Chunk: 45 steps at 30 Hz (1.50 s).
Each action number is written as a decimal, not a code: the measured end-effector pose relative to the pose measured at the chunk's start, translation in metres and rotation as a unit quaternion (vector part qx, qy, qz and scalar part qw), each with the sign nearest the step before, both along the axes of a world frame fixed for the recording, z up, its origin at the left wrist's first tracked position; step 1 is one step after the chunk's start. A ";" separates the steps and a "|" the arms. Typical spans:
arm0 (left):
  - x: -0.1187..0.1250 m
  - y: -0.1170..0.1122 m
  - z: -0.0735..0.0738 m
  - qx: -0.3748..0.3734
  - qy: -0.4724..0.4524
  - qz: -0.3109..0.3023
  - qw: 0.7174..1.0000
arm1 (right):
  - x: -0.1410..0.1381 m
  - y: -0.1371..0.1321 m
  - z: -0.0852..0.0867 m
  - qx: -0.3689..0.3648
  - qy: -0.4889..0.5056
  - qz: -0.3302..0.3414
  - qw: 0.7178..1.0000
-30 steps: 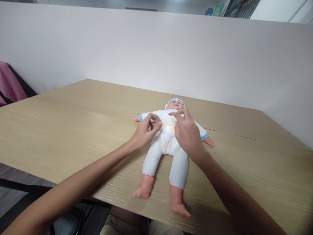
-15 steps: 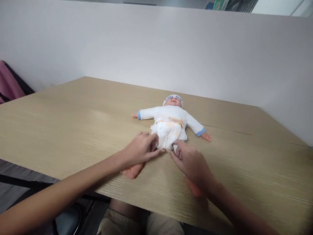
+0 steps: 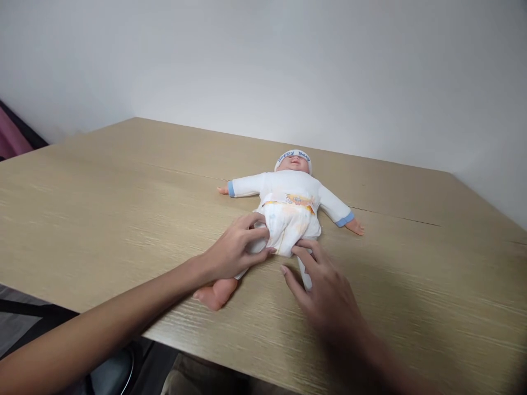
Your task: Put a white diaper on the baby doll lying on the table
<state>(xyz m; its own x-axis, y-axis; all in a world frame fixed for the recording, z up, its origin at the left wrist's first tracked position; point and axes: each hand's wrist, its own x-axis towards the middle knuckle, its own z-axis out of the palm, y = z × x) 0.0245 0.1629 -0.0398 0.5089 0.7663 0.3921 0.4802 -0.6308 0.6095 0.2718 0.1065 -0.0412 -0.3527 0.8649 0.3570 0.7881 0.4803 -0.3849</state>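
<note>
A baby doll (image 3: 291, 193) in a white suit with blue cuffs and a white cap lies on its back on the wooden table (image 3: 123, 181), head toward the wall. A white diaper (image 3: 288, 224) with a coloured band covers its hips. My left hand (image 3: 237, 248) curls around the doll's thigh at the diaper's left edge. My right hand (image 3: 319, 285) lies over the doll's other leg with fingers spread, fingertips touching the diaper's lower edge. One bare doll foot (image 3: 212, 295) shows below my left hand.
A white partition wall (image 3: 288, 71) rises right behind the table. Something pink (image 3: 10, 140) shows at the far left edge. A dark chair (image 3: 111, 367) sits below the table's near edge.
Both hands slid from the doll's chest down to its hips and legs. The diaper's band is now uncovered. The view has tilted down a little.
</note>
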 end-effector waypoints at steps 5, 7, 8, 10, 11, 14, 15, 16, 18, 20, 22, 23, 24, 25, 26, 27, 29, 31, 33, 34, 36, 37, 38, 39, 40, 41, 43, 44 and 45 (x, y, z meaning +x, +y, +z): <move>0.000 0.001 -0.002 0.009 0.011 -0.009 1.000 | -0.001 0.003 0.000 -0.017 0.017 0.018 1.000; 0.001 0.001 -0.001 0.002 0.022 -0.013 1.000 | -0.001 0.005 0.001 -0.023 0.019 0.019 0.999; 0.001 0.001 -0.001 -0.004 0.025 -0.009 1.000 | -0.001 0.006 0.001 -0.025 0.021 0.014 0.999; 0.001 0.001 0.000 -0.021 0.018 0.014 1.000 | -0.002 0.007 0.001 -0.033 0.034 -0.007 0.999; 0.002 0.001 0.000 -0.032 0.007 0.031 0.999 | -0.002 0.007 0.001 -0.041 0.046 -0.020 0.998; 0.001 0.002 -0.003 -0.086 -0.049 0.058 0.993 | -0.003 0.007 0.002 -0.071 0.110 -0.063 0.989; 0.001 0.002 -0.005 -0.108 -0.076 0.056 0.990 | -0.004 0.008 0.003 -0.080 0.139 -0.072 0.984; 0.001 0.003 -0.007 -0.129 -0.106 0.050 0.985 | -0.003 0.008 0.003 -0.088 0.169 -0.077 0.979; 0.001 0.005 -0.012 -0.166 -0.171 0.041 0.970 | -0.001 0.011 0.005 -0.100 0.213 -0.086 0.968; 0.001 0.007 -0.016 -0.191 -0.227 0.047 0.954 | 0.003 0.014 0.007 -0.110 0.225 -0.104 0.963; 0.001 0.006 -0.018 -0.228 -0.269 0.062 0.934 | 0.008 0.017 0.008 -0.114 0.216 -0.126 0.961; 0.001 0.005 -0.019 -0.251 -0.284 0.069 0.923 | 0.011 0.018 0.009 -0.114 0.210 -0.134 0.962; 0.001 0.004 -0.018 -0.274 -0.294 0.076 0.913 | 0.013 0.019 0.009 -0.112 0.202 -0.139 0.963; 0.000 0.003 -0.018 -0.294 -0.297 0.082 0.905 | 0.014 0.020 0.010 -0.110 0.195 -0.141 0.964; 0.000 0.002 -0.016 -0.306 -0.295 0.088 0.901 | 0.015 0.020 0.010 -0.107 0.189 -0.139 0.966; 0.000 0.000 -0.015 -0.310 -0.286 0.092 0.902 | 0.016 0.020 0.010 -0.104 0.185 -0.135 0.968; -0.001 -0.001 -0.012 -0.300 -0.255 0.093 0.914 | 0.017 0.019 0.012 -0.096 0.179 -0.121 0.972; -0.002 -0.001 -0.010 -0.287 -0.224 0.084 0.928 | 0.017 0.019 0.014 -0.089 0.172 -0.104 0.975; -0.003 0.000 -0.009 -0.274 -0.188 0.075 0.940 | 0.016 0.018 0.015 -0.082 0.158 -0.089 0.980; -0.003 0.000 -0.009 -0.266 -0.172 0.075 0.946 | 0.015 0.018 0.016 -0.079 0.151 -0.085 0.982; -0.002 0.002 -0.010 -0.257 -0.149 0.072 0.952 | 0.012 0.017 0.016 -0.074 0.140 -0.076 0.985; -0.001 0.002 -0.011 -0.258 -0.147 0.068 0.953 | 0.011 0.017 0.016 -0.073 0.137 -0.069 0.985; -0.001 0.002 -0.011 -0.264 -0.151 0.063 0.951 | 0.009 0.017 0.015 -0.075 0.136 -0.062 0.986; 0.001 0.003 -0.011 -0.275 -0.162 0.056 0.946 | 0.008 0.017 0.015 -0.079 0.138 -0.054 0.986; 0.002 0.003 -0.011 -0.291 -0.178 0.048 0.939 | 0.006 0.017 0.014 -0.087 0.143 -0.048 0.985; 0.003 0.003 -0.011 -0.310 -0.199 0.042 0.929 | 0.005 0.017 0.013 -0.095 0.153 -0.045 0.983; 0.004 0.003 -0.010 -0.348 -0.246 0.038 0.904 | 0.005 0.019 0.011 -0.114 0.184 -0.051 0.975; 0.004 0.003 -0.011 -0.363 -0.267 0.038 0.892 | 0.005 0.020 0.010 -0.125 0.202 -0.055 0.970; 0.004 0.003 -0.011 -0.373 -0.284 0.038 0.882 | 0.006 0.020 0.009 -0.135 0.220 -0.060 0.964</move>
